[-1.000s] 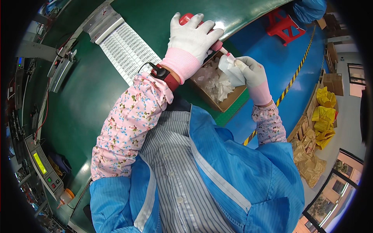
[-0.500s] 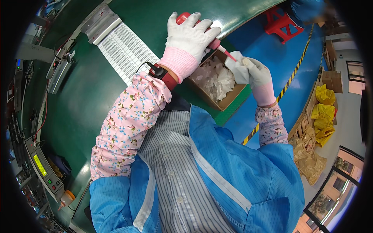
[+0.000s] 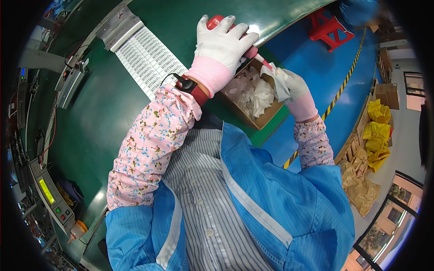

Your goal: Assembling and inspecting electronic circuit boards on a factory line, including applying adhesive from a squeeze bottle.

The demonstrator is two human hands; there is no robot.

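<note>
My left hand (image 3: 222, 43), in a white glove with a pink cuff, is closed over a red bottle (image 3: 214, 21) that lies tilted under the palm. Its tapered nozzle, pale with a pinkish-red tip (image 3: 264, 63), points down to the right. With my right hand (image 3: 296, 89), gloved too, I pinch a crumpled white wipe (image 3: 280, 85), and its upper edge meets the nozzle tip. Whether the wipe wraps fully around the tip is hidden. Both hands are above a cardboard box (image 3: 263, 121) holding crumpled clear and white scraps (image 3: 251, 92).
On the green table (image 3: 90, 135), a sheet of printed labels (image 3: 147, 56) runs out from a grey metal holder (image 3: 120, 29). A grey device with a lit display (image 3: 47, 192) stands at the left. A red stool (image 3: 327, 29) is on the blue floor beyond the table edge.
My right hand has shifted slightly down, and the wipe is more bunched. The nozzle tip, which lay across the wipe's face, is now at its upper edge. My left hand barely moved.
</note>
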